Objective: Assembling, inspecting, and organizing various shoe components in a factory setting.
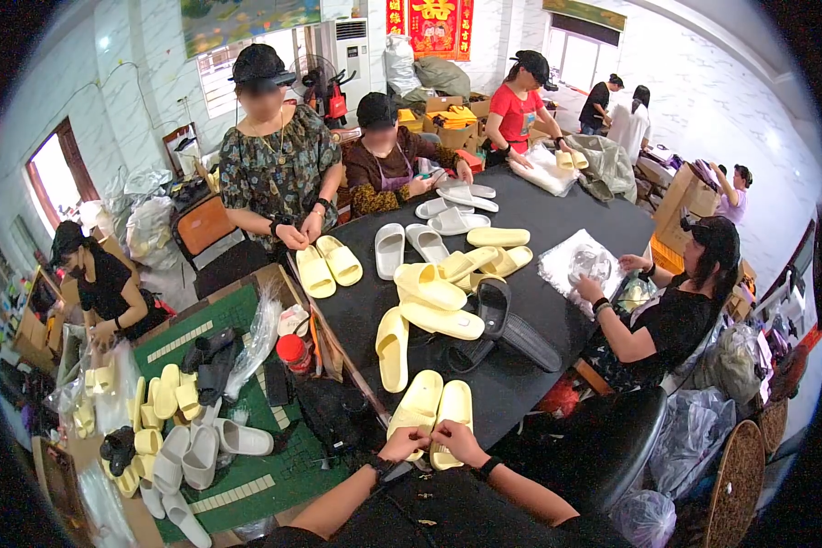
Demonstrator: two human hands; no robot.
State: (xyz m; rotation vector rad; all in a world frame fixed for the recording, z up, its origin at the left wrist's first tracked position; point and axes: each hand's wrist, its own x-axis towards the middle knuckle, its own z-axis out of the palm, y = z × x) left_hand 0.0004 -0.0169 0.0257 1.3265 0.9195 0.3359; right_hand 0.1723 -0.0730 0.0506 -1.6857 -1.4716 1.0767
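Note:
A pair of pale yellow slippers lies side by side at the near edge of the dark table: a left slipper (419, 398) and a right slipper (456, 402). My left hand (404, 444) rests over the near part of the left one, its fingers closed in a pinch. Over the right one, my right hand (461, 443) is pinched in the same way, its fingertips close to the left hand's. Whatever sits between the fingertips is too small to make out. Just beyond lies a pile of loose yellow slippers (429, 288) with black slippers (502, 333) beside it.
Grey slippers (390, 251) stand farther up the dark table (557, 219). At left, a green-topped table (274, 457) holds more slippers, clear plastic and a red-lidded jar (293, 352). Several co-workers sit or stand around; one at right handles white plastic bags (580, 265). A black chair (612, 447) stands at my right.

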